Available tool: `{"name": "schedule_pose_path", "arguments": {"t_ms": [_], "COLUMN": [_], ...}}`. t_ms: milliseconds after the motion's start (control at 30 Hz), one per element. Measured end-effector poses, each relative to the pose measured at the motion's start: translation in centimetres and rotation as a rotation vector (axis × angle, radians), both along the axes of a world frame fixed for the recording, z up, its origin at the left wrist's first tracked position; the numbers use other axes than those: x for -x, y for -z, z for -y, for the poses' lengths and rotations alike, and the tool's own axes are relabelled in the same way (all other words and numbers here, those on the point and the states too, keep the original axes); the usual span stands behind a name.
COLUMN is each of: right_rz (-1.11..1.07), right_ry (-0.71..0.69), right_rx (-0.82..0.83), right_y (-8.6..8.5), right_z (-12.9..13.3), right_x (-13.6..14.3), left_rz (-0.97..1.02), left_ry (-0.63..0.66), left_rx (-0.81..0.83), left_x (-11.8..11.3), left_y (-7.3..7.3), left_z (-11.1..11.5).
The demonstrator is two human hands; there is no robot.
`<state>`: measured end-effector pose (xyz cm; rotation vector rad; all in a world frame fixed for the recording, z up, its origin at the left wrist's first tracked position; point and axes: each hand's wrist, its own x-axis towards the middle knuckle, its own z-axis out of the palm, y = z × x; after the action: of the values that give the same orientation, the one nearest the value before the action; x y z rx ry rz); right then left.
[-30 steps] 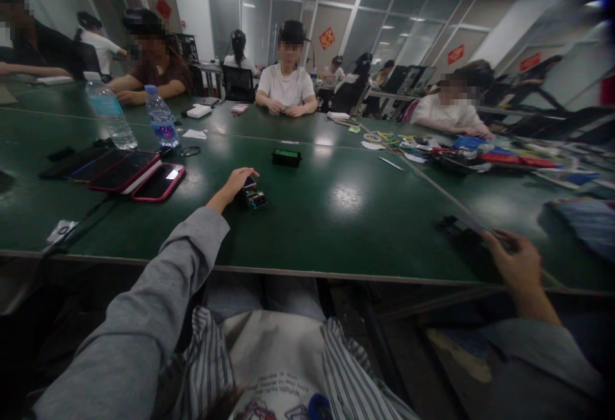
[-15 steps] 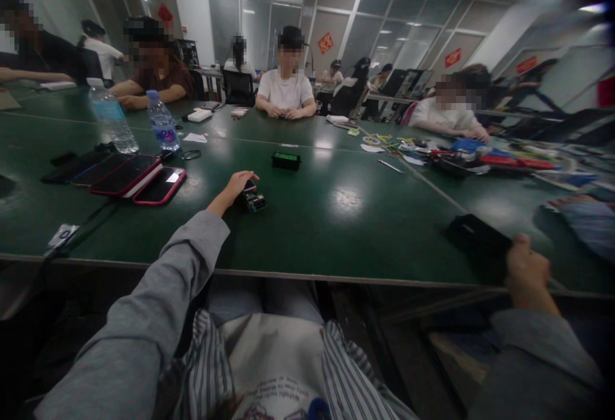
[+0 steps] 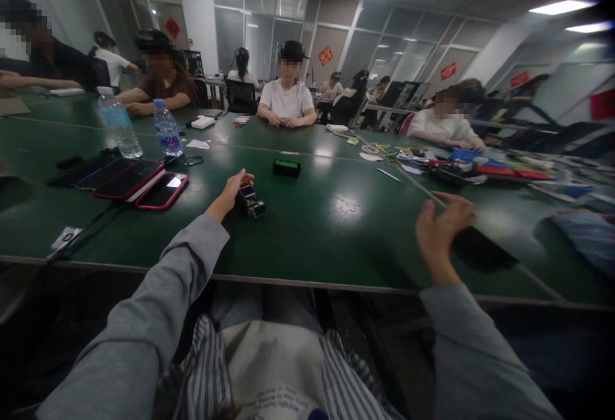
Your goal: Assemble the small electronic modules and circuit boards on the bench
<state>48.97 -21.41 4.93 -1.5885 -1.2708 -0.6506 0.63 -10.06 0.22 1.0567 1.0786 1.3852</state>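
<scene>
A small circuit board (image 3: 255, 207) with a little screen is at the left-centre of the green table (image 3: 307, 241). My left hand (image 3: 232, 193) is at its upper left end, fingers curled against that end; part of the grip is hidden. My right hand (image 3: 442, 228) is raised over the table on the right, with its fingers apart and nothing in them. Just to its right lies a flat black case-like object (image 3: 483, 250). Beyond the board sits a small black box (image 3: 287, 168) with a green inside.
On the left are several phones (image 3: 161, 191), two water bottles (image 3: 168, 129) and a labelled cable (image 3: 67, 238). A pile of tools and cables (image 3: 480, 165) covers the far right. A person (image 3: 287, 90) sits opposite, and a sleeve (image 3: 586, 234) is at the right edge.
My right hand has let go of the black case-like object and moved left, its fingers opening. My left hand stays at the circuit board, with more of the little screen showing. The view has tilted slightly up.
</scene>
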Motion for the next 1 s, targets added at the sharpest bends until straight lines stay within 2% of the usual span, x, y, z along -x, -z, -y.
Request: {"name": "schedule_pose_path", "arguments": {"t_ms": [100, 200, 267, 333, 400, 500, 667, 833, 900, 1000], "right_rz": [0.071, 0.158, 0.282, 0.345, 0.356, 0.299, 0.093, -0.203, -0.313, -0.362], "right_ry": [-0.454, -0.869, -1.113, -1.222, -1.231, -1.196, -1.169, -1.189, -1.149, -1.05], "right_rx": [0.058, 0.229, 0.367, 0.46, 0.488, 0.481, 0.457, 0.447, 0.491, 0.525], "right_y": [-0.6, 0.8, 2.4, 3.9, 4.7, 4.7, 4.2, 5.0, 5.4, 5.7], "right_z": [-0.7, -0.6, -0.5, -0.5, -0.7, -1.1, -2.3, -4.3, -5.1, -6.0], "right_x": [12.2, 23.0, 27.8, 30.4, 31.0, 30.2, 28.9, 28.6, 28.3, 27.9], "left_rz": [0.007, -0.008, -0.014, 0.003, 0.032, 0.049, 0.036, 0.038, 0.024, -0.011], "left_ry": [-0.051, -0.074, -0.09, -0.105, -0.11, -0.095, -0.081, -0.086, -0.087, -0.088], "left_rx": [0.015, 0.021, 0.021, 0.024, 0.036, 0.048, 0.028, 0.046, 0.056, 0.054], "left_x": [0.1, 0.0, -0.1, -0.1, 0.0, 0.2, 0.5, 0.6, 0.6, 0.7], "left_y": [-0.3, -0.6, -0.8, -0.8, -0.7, -0.2, 0.3, 0.0, -0.1, 0.0], "left_z": [0.0, 0.2, 0.4, 0.5, 0.4, -0.1, -0.6, -0.2, -0.2, -0.3]}}
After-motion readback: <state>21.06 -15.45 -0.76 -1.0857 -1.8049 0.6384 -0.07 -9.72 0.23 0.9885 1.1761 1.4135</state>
